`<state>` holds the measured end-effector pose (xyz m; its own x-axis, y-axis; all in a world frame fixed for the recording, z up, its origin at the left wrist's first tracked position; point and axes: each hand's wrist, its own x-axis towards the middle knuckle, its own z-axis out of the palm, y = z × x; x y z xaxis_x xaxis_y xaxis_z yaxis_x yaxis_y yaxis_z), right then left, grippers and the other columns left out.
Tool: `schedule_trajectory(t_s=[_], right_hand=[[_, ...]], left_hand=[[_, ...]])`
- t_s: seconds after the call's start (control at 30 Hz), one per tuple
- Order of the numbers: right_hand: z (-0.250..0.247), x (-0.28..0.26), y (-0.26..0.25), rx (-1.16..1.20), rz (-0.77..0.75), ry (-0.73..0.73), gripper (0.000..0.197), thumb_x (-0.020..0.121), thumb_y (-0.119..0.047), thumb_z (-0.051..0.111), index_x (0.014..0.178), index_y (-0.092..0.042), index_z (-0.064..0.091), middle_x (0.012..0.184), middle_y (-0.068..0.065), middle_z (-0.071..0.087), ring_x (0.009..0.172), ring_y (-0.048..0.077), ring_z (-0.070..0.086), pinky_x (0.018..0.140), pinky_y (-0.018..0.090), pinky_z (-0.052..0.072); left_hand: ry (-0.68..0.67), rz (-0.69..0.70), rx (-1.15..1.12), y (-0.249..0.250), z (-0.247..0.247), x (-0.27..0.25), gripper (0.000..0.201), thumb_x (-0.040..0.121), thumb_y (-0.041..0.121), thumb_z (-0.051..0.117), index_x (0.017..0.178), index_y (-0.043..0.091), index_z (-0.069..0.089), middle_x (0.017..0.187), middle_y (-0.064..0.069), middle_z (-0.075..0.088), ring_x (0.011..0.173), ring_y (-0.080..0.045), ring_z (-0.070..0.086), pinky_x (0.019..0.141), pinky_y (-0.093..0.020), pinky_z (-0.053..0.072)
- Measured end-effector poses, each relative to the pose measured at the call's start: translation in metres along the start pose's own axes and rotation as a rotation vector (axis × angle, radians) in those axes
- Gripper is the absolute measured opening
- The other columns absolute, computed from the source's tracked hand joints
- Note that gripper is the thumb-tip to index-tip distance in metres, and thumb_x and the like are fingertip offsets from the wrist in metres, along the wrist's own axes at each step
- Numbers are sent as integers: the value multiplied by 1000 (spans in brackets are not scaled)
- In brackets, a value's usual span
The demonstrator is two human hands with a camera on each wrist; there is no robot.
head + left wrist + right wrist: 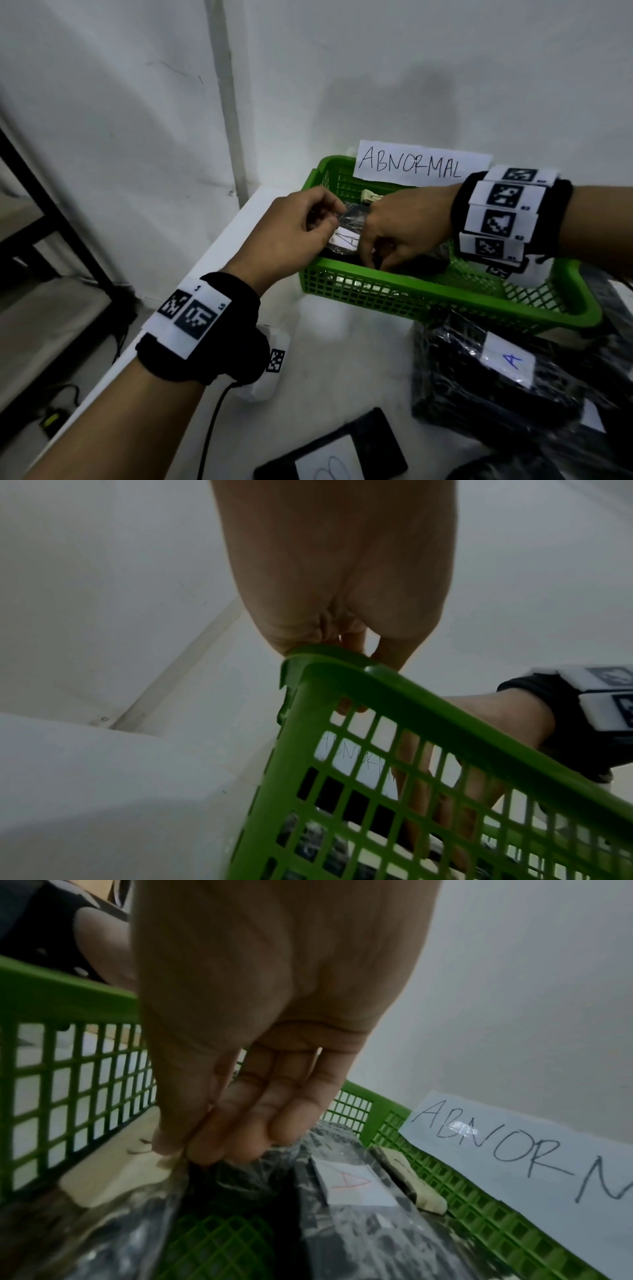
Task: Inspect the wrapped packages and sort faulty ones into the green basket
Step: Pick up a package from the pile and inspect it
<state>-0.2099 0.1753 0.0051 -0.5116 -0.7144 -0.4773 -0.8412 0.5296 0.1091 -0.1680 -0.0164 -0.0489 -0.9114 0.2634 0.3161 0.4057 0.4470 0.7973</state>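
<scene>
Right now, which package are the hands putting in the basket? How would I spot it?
Find the green basket with the ABNORMAL sign by the wall. Over its left end, both hands meet on a package: black, in crinkly clear wrap, with a white label. The other packages lie outside on the table.

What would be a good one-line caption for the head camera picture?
Both hands, left hand and right hand, handle a wrapped package labelled A inside the green basket marked ABNORMAL.

Left hand (329,588) above green basket (394,685) rim corner; right hand (479,737) inside.
</scene>
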Motion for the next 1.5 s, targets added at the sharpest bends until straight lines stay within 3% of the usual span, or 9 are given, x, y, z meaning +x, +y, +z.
schedule_trajectory(t_s=[0.07,0.17,0.33,0.5,0.8,1.03,1.2,1.37,1.5], right_hand=[[-4,-6,3,44,7,7,25,90,-39,72,115,-41,73,92,-15,76,69,-13,57,65,2,36],[-21,-24,6,147,73,134,24,90,-35,72,114,-36,75,78,-22,73,64,-21,57,64,-3,34],[-53,-82,-14,197,245,399,9,90,-36,70,92,-35,79,69,-20,74,62,-6,65,62,6,43],[-32,-136,-65,253,435,381,12,90,-45,69,85,-35,73,66,-20,73,60,-6,65,60,13,39],[70,-183,-123,288,718,173,46,84,-59,71,123,-36,62,111,-8,70,94,14,61,87,34,53],[85,-200,-135,516,778,432,60,73,-59,80,122,-34,58,105,-9,65,90,13,62,83,35,52],[86,-207,-143,779,718,806,47,69,-59,81,103,-31,67,94,-6,68,79,12,67,73,33,53],[100,-200,-146,1169,606,1041,22,90,-39,71,95,-18,71,73,-5,69,63,11,65,61,33,57],[108,-198,-143,1311,598,1234,12,94,-22,71,100,-13,74,82,7,75,68,20,69,64,39,60]], left_hand=[[1,-7,21,4,0,-1,14,96,14,61,97,27,66,84,13,67,75,-1,62,65,-6,43],[16,-11,-3,13,0,-4,13,96,15,60,98,26,68,85,11,69,81,-5,65,71,-14,48],[36,48,11,48,4,-15,12,96,19,60,94,28,68,86,6,72,82,-10,68,72,-22,52],[-122,80,118,89,24,-39,11,97,27,60,96,21,69,85,4,71,75,-7,65,68,-21,51],[-395,-117,491,114,69,-77,45,94,49,62,106,7,69,98,-12,73,87,-26,69,79,-39,55],[-216,-111,-48,113,78,-84,28,88,20,75,109,17,58,94,-2,58,86,-23,62,88,-50,58],[-80,-42,-541,133,78,-81,36,88,2,71,118,13,55,110,-11,57,91,-20,66,75,-32,62],[-67,2,-643,145,91,-76,34,89,2,69,121,9,58,109,-15,67,94,-23,69,85,-41,60],[-134,38,-641,149,100,-72,28,93,8,66,119,15,62,114,-16,70,93,-18,71,88,-39,60]])
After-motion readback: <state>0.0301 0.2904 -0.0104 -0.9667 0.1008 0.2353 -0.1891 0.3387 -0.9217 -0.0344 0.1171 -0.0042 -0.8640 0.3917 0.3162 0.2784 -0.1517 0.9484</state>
